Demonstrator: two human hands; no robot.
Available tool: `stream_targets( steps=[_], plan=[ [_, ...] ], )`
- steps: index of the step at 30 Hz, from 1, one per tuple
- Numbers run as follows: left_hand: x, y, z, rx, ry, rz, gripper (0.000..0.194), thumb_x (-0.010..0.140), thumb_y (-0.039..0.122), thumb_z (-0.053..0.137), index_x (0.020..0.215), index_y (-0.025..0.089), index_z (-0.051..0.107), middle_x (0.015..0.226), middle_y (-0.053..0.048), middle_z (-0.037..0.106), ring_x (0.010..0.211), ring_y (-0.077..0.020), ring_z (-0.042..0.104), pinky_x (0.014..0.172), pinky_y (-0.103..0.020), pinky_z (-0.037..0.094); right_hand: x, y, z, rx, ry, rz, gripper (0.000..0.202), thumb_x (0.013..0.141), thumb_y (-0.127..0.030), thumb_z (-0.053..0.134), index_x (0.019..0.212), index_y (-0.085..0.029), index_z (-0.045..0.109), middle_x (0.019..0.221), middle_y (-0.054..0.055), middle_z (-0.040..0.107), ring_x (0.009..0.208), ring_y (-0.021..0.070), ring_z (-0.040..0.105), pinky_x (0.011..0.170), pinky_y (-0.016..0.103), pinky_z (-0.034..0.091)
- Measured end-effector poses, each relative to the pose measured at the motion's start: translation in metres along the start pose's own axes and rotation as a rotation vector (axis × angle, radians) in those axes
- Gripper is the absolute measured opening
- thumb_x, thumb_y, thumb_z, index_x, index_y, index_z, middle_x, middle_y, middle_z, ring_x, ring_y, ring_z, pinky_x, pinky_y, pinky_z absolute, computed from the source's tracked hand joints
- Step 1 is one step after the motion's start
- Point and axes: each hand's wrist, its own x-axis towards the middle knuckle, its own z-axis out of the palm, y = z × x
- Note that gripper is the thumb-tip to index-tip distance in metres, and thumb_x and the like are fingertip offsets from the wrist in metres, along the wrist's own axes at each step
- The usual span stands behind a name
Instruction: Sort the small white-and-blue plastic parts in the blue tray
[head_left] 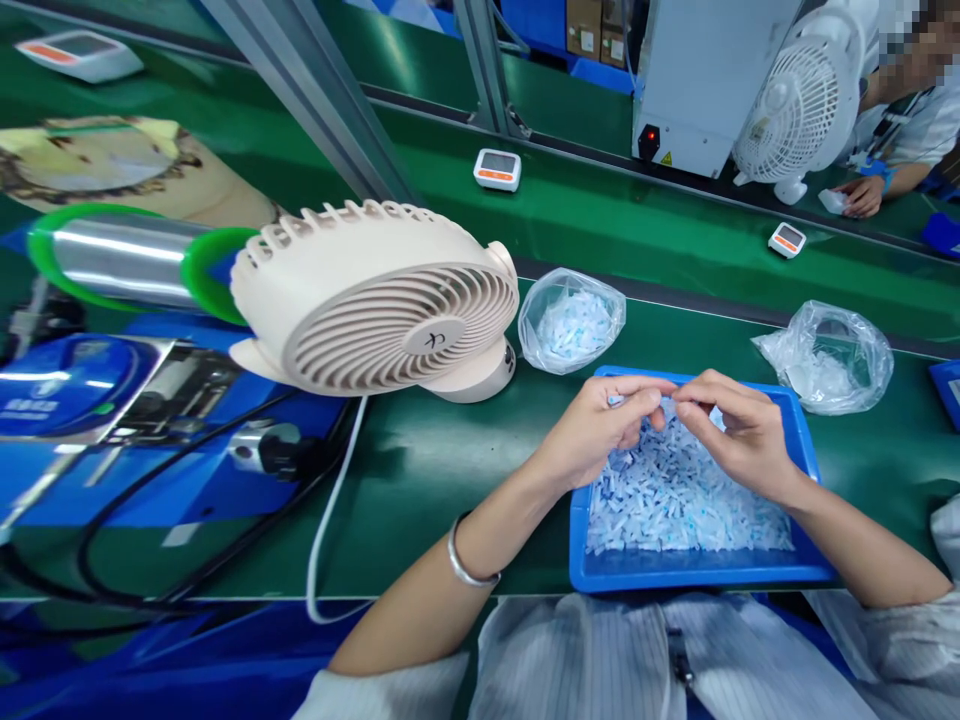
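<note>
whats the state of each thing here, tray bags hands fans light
blue tray, holding many small pieces
left hand, fingers pinched above tray
right hand, fingers pinched above tray
left bag, open, partly filled
right bag, open, some contents
beige fan, on/off unclear
white fan, on/off unclear
red light, lit

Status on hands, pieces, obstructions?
Left hand and right hand raised over blue tray, fingertips together; grip contents unclear. Small pale-blue pieces loose in tray. Beige fan stands left, not blocking.
</note>
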Motion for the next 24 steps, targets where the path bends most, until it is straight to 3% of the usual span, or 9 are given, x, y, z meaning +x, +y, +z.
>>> stream_targets(
  steps=[5, 11, 16, 21, 24],
  plan=[
    [-0.0014, -0.0017, 0.0009, 0.058, -0.004, 0.006, 0.011, 0.066, 0.021, 0.059, 0.071, 0.013, 0.065, 0.056, -0.002, 0.057, 0.037, -0.0022, 0.028, 0.036, -0.019, 0.015, -0.0027, 0.0018, 0.0044, -0.129, -0.015, -0.072, 0.013, 0.08, -0.009, 0.046, 0.081, -0.017, 0.056, 0.068, 0.001, 0.056, 0.063, 0.0108, 0.049, 0.057, 0.027, 0.04],
    [-0.0041, 0.001, 0.0032, 0.164, 0.026, 0.033, 0.013, 0.065, 0.024, 0.061, 0.061, 0.013, 0.059, 0.051, 0.001, 0.051, 0.039, -0.0035, 0.031, 0.037, -0.018, 0.019, -0.0058, 0.0034, 0.0044, -0.207, 0.008, -0.172, 0.016, 0.079, -0.007, 0.046, 0.089, -0.016, 0.054, 0.072, 0.004, 0.057, 0.063, 0.0121, 0.05, 0.056, 0.028, 0.04],
    [-0.0047, 0.0017, 0.0046, 0.192, 0.035, 0.059, 0.014, 0.067, 0.025, 0.061, 0.062, 0.013, 0.059, 0.053, 0.0, 0.054, 0.04, -0.004, 0.031, 0.037, -0.019, 0.019, -0.008, 0.0029, -0.002, -0.212, 0.101, -0.089, 0.023, 0.08, -0.009, 0.043, 0.1, -0.018, 0.051, 0.074, 0.003, 0.058, 0.063, 0.0119, 0.052, 0.057, 0.027, 0.043],
    [-0.0047, 0.0011, 0.0053, 0.251, 0.031, 0.104, 0.014, 0.068, 0.026, 0.059, 0.062, 0.014, 0.059, 0.054, 0.0, 0.053, 0.041, -0.005, 0.033, 0.037, -0.019, 0.02, -0.0086, 0.0011, -0.004, -0.129, 0.037, -0.021, 0.012, 0.081, -0.013, 0.045, 0.087, -0.018, 0.054, 0.068, 0.0, 0.057, 0.059, 0.0102, 0.051, 0.056, 0.026, 0.043],
    [-0.0051, 0.0011, 0.0056, 0.284, 0.031, 0.118, 0.017, 0.069, 0.027, 0.058, 0.06, 0.013, 0.058, 0.054, 0.0, 0.052, 0.041, -0.005, 0.033, 0.037, -0.019, 0.021, -0.0082, 0.0008, -0.0029, -0.042, 0.048, -0.021, 0.014, 0.079, -0.012, 0.047, 0.09, -0.018, 0.054, 0.067, 0.0, 0.055, 0.058, 0.0102, 0.049, 0.055, 0.027, 0.042]
  ],
)
